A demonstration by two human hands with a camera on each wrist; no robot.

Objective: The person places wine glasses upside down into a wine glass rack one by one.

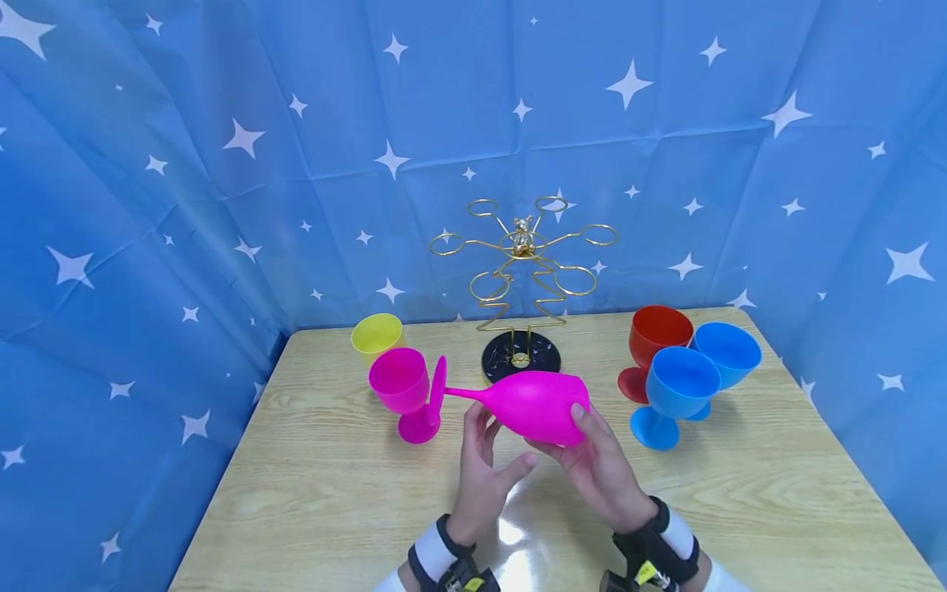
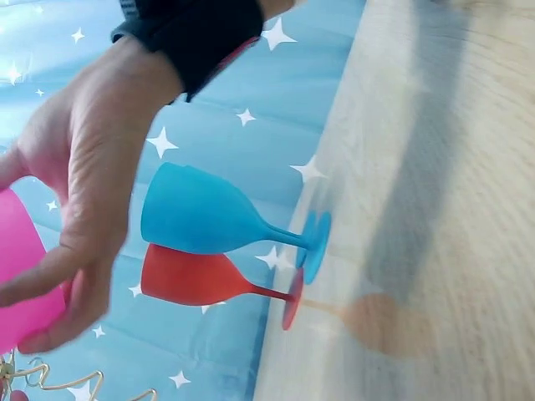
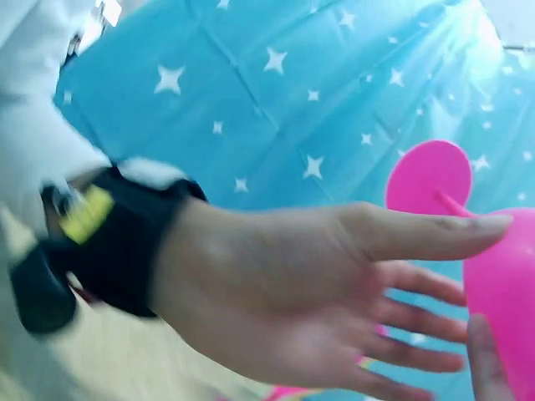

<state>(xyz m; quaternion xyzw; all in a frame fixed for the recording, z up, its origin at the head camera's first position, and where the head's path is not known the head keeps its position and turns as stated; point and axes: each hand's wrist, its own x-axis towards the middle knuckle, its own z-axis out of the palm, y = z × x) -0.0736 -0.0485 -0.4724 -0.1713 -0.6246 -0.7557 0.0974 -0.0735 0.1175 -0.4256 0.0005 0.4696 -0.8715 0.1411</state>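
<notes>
A bright pink goblet (image 1: 540,404) lies sideways in the air above the table, its foot to the left and its mouth to the right. My right hand (image 1: 601,473) holds it near the rim, thumb on the near side and fingers beneath. Beside the goblet's bowl is my left hand (image 1: 482,485), with fingers extended and thumb spread away. In the right wrist view the left hand (image 3: 292,267) shows its loosely straight fingers next to the pink bowl (image 3: 510,292); whether they touch it is unclear. The left wrist view shows the right hand (image 2: 92,175) around the bowl.
A gold wire rack (image 1: 523,247) with several rings stands on a black base (image 1: 521,355) at the back. To the left are a yellow goblet (image 1: 377,335) and another pink goblet (image 1: 401,382). A red goblet (image 1: 661,333) and two blue goblets (image 1: 682,385) stand right.
</notes>
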